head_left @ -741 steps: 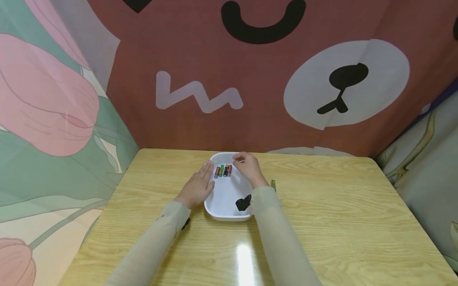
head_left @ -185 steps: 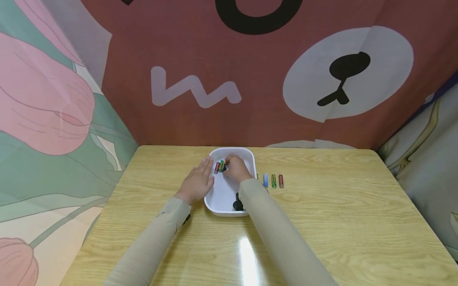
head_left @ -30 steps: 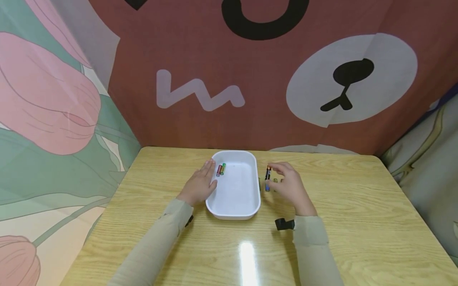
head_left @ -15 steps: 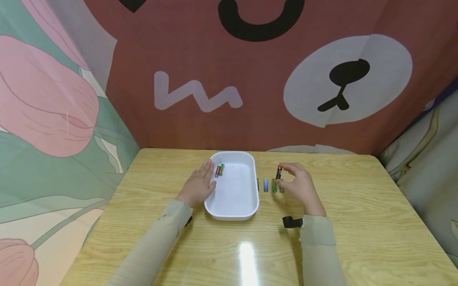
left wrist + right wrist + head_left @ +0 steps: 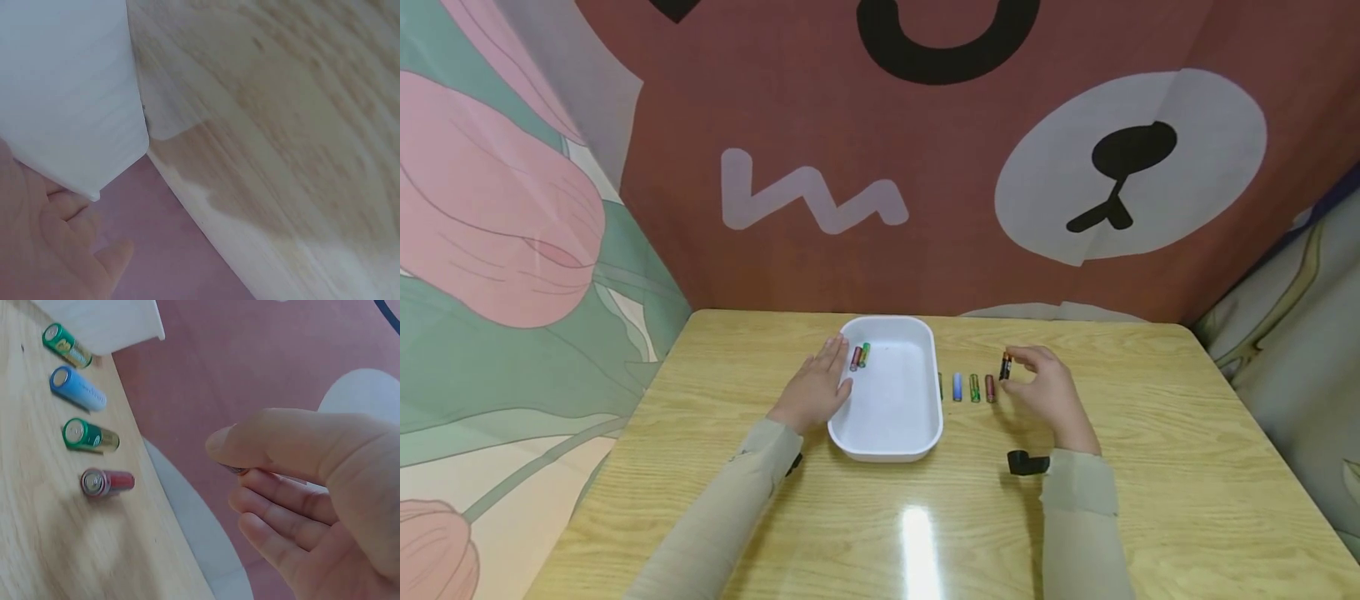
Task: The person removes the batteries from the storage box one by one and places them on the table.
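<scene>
So both arms reach in from the bottom, light sleeves down to the wrists. Left arm (image 5: 715,508) slants up and inward, and the left hand (image 5: 812,390) is pretty relaxed: back of the hand up, fingers (image 5: 832,357) straight and close together pointing forward, thumb sticking out to the side. Right arm (image 5: 1086,533) comes up much straighter, tipping just slightly inward. The right hand (image 5: 1047,387) is in a pinch, thumb against fingertips. From the right wrist view, that thumb (image 5: 269,444) stretches out long, with three bent fingers showing below it.
</scene>
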{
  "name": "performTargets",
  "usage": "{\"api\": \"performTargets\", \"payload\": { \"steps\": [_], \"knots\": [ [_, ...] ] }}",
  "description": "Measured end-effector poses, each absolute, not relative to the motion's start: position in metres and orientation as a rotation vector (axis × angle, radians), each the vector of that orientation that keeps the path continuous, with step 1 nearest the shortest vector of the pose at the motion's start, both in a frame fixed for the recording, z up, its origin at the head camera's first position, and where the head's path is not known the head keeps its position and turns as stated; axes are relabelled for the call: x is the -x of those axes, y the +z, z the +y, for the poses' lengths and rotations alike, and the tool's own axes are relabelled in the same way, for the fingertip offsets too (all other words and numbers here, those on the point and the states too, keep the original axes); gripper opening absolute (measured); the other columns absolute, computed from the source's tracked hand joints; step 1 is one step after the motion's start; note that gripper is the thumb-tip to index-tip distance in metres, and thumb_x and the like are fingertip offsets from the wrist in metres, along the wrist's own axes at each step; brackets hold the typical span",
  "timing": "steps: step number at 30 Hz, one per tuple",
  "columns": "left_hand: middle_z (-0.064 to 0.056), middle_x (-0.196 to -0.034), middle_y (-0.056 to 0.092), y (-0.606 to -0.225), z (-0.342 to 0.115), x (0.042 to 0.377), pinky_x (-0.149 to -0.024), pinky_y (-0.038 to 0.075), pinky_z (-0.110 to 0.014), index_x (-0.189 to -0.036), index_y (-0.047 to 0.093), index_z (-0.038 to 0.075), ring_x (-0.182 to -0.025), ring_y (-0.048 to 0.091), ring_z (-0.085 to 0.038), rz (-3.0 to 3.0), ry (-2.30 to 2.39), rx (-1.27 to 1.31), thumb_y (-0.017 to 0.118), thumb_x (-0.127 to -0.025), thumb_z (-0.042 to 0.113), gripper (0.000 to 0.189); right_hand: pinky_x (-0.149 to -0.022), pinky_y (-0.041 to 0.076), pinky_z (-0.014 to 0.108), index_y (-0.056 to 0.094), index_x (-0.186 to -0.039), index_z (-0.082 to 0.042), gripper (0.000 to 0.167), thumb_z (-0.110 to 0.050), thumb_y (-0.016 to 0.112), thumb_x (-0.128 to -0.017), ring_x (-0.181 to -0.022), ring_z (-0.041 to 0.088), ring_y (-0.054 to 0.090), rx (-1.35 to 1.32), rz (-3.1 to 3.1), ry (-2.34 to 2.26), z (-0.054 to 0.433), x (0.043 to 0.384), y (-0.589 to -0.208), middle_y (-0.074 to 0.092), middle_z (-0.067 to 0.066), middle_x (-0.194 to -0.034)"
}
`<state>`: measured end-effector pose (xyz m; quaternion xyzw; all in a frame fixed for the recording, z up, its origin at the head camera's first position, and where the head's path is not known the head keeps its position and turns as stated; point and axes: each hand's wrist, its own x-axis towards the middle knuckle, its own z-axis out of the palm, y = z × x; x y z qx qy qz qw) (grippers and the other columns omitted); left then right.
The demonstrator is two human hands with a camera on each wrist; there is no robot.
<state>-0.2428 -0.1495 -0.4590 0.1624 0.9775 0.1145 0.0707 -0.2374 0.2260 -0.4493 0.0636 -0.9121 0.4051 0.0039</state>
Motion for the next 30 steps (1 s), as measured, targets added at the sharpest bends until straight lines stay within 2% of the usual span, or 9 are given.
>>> {"api": "performTargets", "payload": {
  "steps": [8,22,30],
  "knots": [
    [-0.012,-0.169,0.004,-0.456,-0.149,0.243,-0.124,0.017,-0.051,-0.161,0.009,0.002,-0.156,0.006,-0.029,2.937,0.357,-0.494,0.038,-0.108,0.034,0.069,-0.106,0.042,0.063,0.05,-0.145,0.003,0.059,-0.005,0.071,-0.092,-0.132,0.051,0.044,-0.162,-2.924,1.278,0.234,0.238,-0.454,0.045,0.027,-0.145],
    [-0.014,-0.169,0.007,-0.459,-0.149,0.244,-0.124,0.019,-0.053,-0.161,0.011,0.0,-0.156,0.009,-0.031,2.953,0.349,-0.508,0.038,-0.108,0.033,0.068,-0.102,0.046,0.062,0.055,-0.139,0.008,0.053,-0.001,0.072,-0.089,-0.124,0.051,0.05,-0.253,-2.988,1.199,0.239,0.241,-0.469,0.052,0.031,-0.134],
    [-0.014,-0.169,0.006,-0.46,-0.15,0.244,-0.124,0.017,-0.052,-0.161,0.01,0.0,-0.156,0.006,-0.029,2.945,0.352,-0.517,0.038,-0.108,0.032,0.068,-0.101,0.047,0.061,0.053,-0.14,0.007,0.053,0.0,0.071,-0.091,-0.126,0.051,0.05,-0.243,-3.021,1.223,0.241,0.242,-0.477,0.05,0.031,-0.138]
  ]
}}
